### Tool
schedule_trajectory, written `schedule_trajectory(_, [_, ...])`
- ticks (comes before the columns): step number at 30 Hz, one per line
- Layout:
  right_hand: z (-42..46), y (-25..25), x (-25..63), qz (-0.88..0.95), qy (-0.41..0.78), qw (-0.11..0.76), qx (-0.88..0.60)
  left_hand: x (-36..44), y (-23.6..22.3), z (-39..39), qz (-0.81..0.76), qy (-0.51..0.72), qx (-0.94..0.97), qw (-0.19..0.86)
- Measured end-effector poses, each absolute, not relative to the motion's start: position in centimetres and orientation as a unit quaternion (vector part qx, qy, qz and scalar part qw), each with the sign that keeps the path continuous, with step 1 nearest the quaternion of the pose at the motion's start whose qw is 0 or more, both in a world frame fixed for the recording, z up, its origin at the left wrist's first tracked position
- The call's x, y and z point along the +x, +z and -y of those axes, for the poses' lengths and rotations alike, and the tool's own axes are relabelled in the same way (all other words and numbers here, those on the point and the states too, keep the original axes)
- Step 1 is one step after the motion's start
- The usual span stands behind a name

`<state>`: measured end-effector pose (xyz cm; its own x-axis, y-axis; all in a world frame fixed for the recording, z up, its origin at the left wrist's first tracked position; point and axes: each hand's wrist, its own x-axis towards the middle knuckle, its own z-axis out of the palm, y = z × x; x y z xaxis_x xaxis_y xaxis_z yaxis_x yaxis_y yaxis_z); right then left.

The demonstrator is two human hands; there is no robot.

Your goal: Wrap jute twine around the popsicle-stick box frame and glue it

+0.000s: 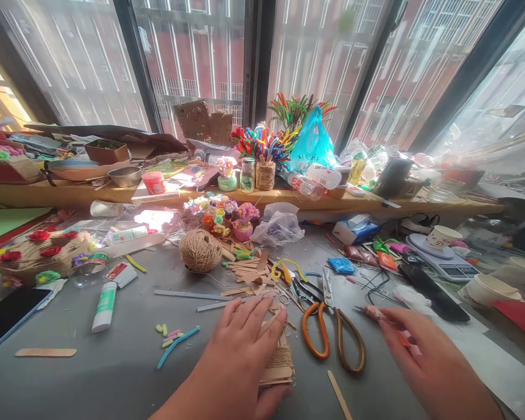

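My left hand (245, 350) lies over a small craft-stick piece wound with twine (280, 363), fingers across its top and thumb at the near edge. Much of that piece is hidden under the palm. On the right, my right hand (424, 350) is closed around what looks like a hot glue gun (373, 313), its thin metal tip pointing left; the fingers cover most of its body. Between the hands lie large scissors (332, 332) with orange-brown handles. A loose craft stick (339, 395) rests just below them.
A ball of twine (200, 251) and scattered wood strips (249, 271) lie beyond my left hand. Further left are a glue stick (104, 307) and a phone (9, 318). A kitchen scale (446, 259) and a dark phone-like slab (435, 291) stand to the right. A crowded ledge (179, 195) runs behind.
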<state>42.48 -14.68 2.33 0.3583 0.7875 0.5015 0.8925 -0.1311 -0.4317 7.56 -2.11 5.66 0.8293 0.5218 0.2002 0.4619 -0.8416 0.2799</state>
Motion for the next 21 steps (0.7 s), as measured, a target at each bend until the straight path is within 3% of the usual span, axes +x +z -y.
schedule_trajectory(7, [8.0, 6.4, 31.5, 0.837, -0.176, 0.324, -0.404, 7.7, 7.6, 2.1, -0.270, 0.095, 0.953, 0.097])
schedule_trajectory(13, [6.4, 6.7, 31.8, 0.855, -0.169, 0.325, -0.368, 7.8, 9.3, 2.2, -0.272, 0.060, 0.955, 0.104])
schedule_trajectory(21, [6.5, 6.3, 32.2, 0.854, -0.193, 0.335, -0.348, 7.4, 7.7, 1.7, -0.248, 0.104, 0.959, 0.085])
